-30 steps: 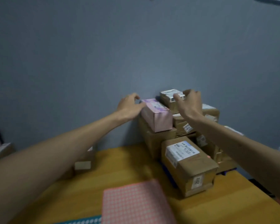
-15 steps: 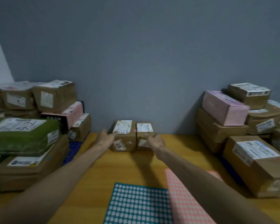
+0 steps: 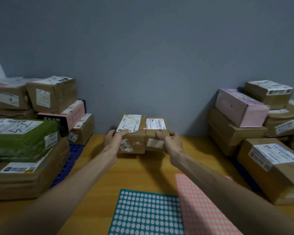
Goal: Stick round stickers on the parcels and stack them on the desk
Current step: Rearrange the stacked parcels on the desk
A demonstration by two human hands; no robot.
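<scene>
Head view: two boxy brown cardboard parcels with white paper labels sit touching at the back of the yellow wooden bench [image 3: 143, 172]. The left hand [image 3: 115, 139] curls its fingers over the left parcel [image 3: 136, 141]'s top edge. The right hand [image 3: 170, 141] pinches the right parcel [image 3: 155, 131]'s front edge. Half a second earlier both hands sat lower, at the parcels' sides.

We look through a single wide-angle camera worn on the person's head. It faces forward and tilts down across the yellow wooden table [image 3: 143, 170] to the grey wall [image 3: 143, 56]. Both forearms enter from the lower corners. At mid-frame the left hand [image 3: 115, 139] grips the scribbled-label brown cardboard parcel [image 3: 136, 143] and the right hand [image 3: 170, 139] grips the barcode-label brown cardboard parcel [image 3: 155, 133]. The teal dotted sticker sheet [image 3: 146, 212] and the pink dotted sticker sheet [image 3: 199, 209] lie nearest us, cut off by the bottom edge.
</scene>
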